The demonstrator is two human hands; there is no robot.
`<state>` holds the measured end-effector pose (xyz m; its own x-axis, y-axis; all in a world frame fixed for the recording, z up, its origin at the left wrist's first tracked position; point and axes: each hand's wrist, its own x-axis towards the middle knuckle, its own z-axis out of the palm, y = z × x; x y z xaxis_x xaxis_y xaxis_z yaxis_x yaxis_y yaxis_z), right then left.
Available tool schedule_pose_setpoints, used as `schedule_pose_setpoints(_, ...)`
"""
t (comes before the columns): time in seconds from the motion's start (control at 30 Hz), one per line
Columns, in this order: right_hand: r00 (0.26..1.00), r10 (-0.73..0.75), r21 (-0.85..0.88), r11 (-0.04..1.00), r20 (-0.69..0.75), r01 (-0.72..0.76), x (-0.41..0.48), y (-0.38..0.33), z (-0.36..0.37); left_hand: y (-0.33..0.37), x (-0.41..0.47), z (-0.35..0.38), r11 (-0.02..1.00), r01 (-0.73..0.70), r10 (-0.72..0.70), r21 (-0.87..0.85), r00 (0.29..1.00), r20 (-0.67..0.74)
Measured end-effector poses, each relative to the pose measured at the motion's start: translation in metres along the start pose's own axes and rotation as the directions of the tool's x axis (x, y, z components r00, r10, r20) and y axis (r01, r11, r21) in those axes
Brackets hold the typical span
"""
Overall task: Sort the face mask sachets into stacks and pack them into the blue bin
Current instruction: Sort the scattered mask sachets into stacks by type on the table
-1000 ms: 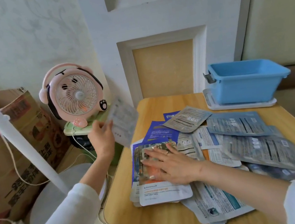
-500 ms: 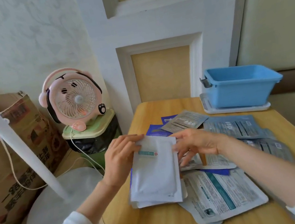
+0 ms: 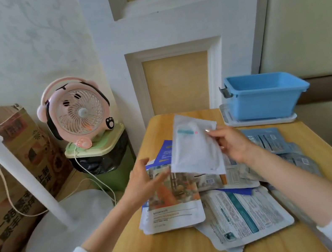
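Holding a white sachet (image 3: 195,149) in the air, a person in white sleeves sorts face mask packets at a wooden worktop (image 3: 181,245). The right hand (image 3: 234,145) has its grip closed on the sachet's upper right corner, so the packet hangs tilted in front of and to the left of the blue bin (image 3: 266,97). A teal strip and a pink dot show near the packet's top.

The left hand (image 3: 144,183) is further left of the bin and nearer the camera. Its grip is wide and holds nothing. Its fingers are loosely spread over the top left corner of a stack (image 3: 176,213), whose uppermost packet bears an orange picture. Blur hides whether the fingertips touch it.

The stack lies well apart from the bin, at the worktop's near left side. A dark blue sachet (image 3: 163,153) pokes out from under the stack on the side facing the bin. Grey-blue sachets (image 3: 267,141) lie loose just in front of the bin. A white and teal sachet (image 3: 243,216) lies flat between them and the camera.

The bin itself stands on a white tray (image 3: 259,121) at the worktop's far right corner. Far to the bin's left, off the worktop, a pink fan (image 3: 78,112) sits on a green waste bin (image 3: 110,169) beside a cardboard box (image 3: 12,164).
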<state>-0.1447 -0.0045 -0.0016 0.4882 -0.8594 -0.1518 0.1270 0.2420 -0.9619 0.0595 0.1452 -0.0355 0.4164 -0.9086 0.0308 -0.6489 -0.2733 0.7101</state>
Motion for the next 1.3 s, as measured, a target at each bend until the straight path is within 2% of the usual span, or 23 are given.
schedule_pose_setpoints(0.07, 0.997, 0.03, -0.021, 0.999, -0.068, -0.032, 0.0, 0.0, -0.021, -0.004, -0.007, 0.011, 0.971, 0.205, -0.211, 0.121, 0.977, 0.033)
schedule_pose_setpoints(0.13, 0.989, 0.066, -0.128, 0.988, -0.129, -0.083, -0.005, 0.006, -0.039, -0.009, -0.009, 0.017, 0.942, 0.317, -0.32, 0.113, 0.948, 0.006)
schedule_pose_setpoints(0.23, 0.974, 0.086, -0.323, 0.934, -0.211, -0.152, -0.013, 0.021, -0.055, -0.012, -0.001, 0.013, 0.881, 0.473, -0.472, -0.037, 0.881, 0.027)
schedule_pose_setpoints(0.33, 0.974, 0.074, -0.427, 0.889, -0.216, -0.162, -0.018, 0.036, -0.055, -0.007, 0.003, 0.004, 0.785, 0.562, -0.546, -0.26, 0.826, 0.14)
schedule_pose_setpoints(0.43, 0.983, 0.012, -0.544, 0.832, -0.183, -0.112, -0.02, 0.044, -0.049, -0.011, 0.004, 0.005, 0.776, 0.542, -0.507, -0.323, 0.84, 0.192)
schedule_pose_setpoints(0.53, 0.986, 0.0, -0.582, 0.808, -0.164, -0.097, -0.021, 0.046, -0.045, -0.016, 0.002, 0.01, 0.782, 0.537, -0.522, -0.316, 0.842, 0.139)
schedule_pose_setpoints(0.63, 0.989, -0.003, -0.591, 0.802, -0.151, -0.088, -0.021, 0.046, -0.043, -0.012, -0.003, 0.01, 0.798, 0.514, -0.518, -0.315, 0.852, 0.076)
schedule_pose_setpoints(0.93, 0.988, -0.027, -0.576, 0.815, -0.149, -0.065, -0.025, 0.048, -0.041, -0.004, -0.019, 0.013, 0.791, 0.426, -0.433, -0.438, 0.897, 0.09)
schedule_pose_setpoints(1.07, 0.98, -0.024, -0.556, 0.826, -0.199, -0.092, -0.022, 0.051, -0.043, -0.004, -0.024, 0.021, 0.874, 0.347, -0.339, -0.341, 0.937, 0.087)
schedule_pose_setpoints(1.1, 0.975, -0.051, -0.6, 0.795, -0.217, -0.092, -0.021, 0.052, -0.043, -0.004, -0.024, 0.022, 0.894, 0.316, -0.308, -0.318, 0.948, 0.077)
schedule_pose_setpoints(1.13, 0.963, -0.133, -0.713, 0.697, -0.233, -0.076, -0.02, 0.053, -0.043, -0.006, -0.023, 0.024, 0.903, 0.29, -0.283, -0.317, 0.957, 0.07)
schedule_pose_setpoints(1.17, 0.941, -0.271, -0.846, 0.532, -0.201, -0.028, -0.018, 0.052, -0.043, -0.007, -0.023, 0.025, 0.904, 0.274, -0.267, -0.329, 0.961, 0.065)
schedule_pose_setpoints(1.2, 0.913, -0.396, -0.924, 0.377, -0.098, 0.064, -0.017, 0.049, -0.039, -0.01, -0.022, 0.027, 0.902, 0.265, -0.259, -0.341, 0.964, 0.062)
schedule_pose_setpoints(1.23, 0.893, -0.45, -0.935, 0.301, 0.032, 0.185, -0.017, 0.045, -0.031, -0.01, -0.022, 0.028, 0.898, 0.269, -0.262, -0.348, 0.963, 0.066)
schedule_pose_setpoints(1.27, 0.9, -0.409, -0.899, 0.322, 0.151, 0.298, -0.017, 0.039, -0.02, -0.011, -0.022, 0.029, 0.892, 0.278, -0.271, -0.356, 0.96, 0.071)
schedule_pose_setpoints(1.3, 0.922, -0.293, -0.848, 0.393, 0.253, 0.357, -0.016, 0.035, -0.007, -0.012, -0.022, 0.03, 0.882, 0.293, -0.285, -0.369, 0.955, 0.078)
